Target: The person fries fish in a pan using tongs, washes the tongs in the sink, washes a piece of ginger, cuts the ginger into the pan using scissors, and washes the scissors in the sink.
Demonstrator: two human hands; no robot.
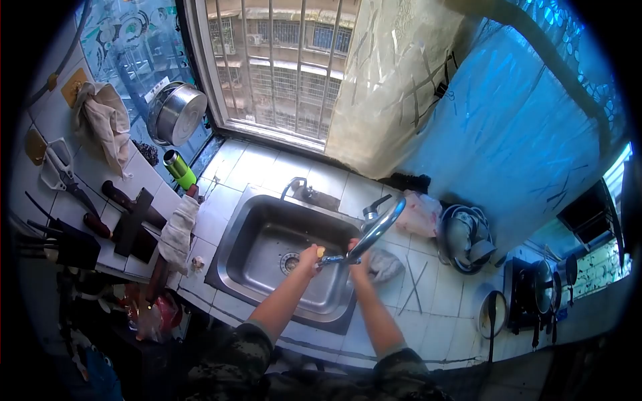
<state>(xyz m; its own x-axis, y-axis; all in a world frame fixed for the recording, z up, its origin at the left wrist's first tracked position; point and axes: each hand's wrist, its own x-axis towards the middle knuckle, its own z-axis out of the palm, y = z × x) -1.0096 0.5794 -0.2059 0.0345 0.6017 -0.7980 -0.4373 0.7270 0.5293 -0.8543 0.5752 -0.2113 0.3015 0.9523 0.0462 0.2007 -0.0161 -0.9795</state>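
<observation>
Daylight from the window [281, 85], pale glare on the tiles [273, 175], dim foreground, fisheye curvature, black corners.

Grn btl [179, 170] nr metal pot [180, 115]

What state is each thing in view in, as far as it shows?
Left hand: fingers curled, small yellow piece at its fingertips
Right hand: beside the spout's lower end, grip unclear
Sink: no standing water visible
Faucet: spout over the sink
Thin sticks: crossed on the counter
Green bottle: dark cap on
Cloth: hanging on the wall
</observation>
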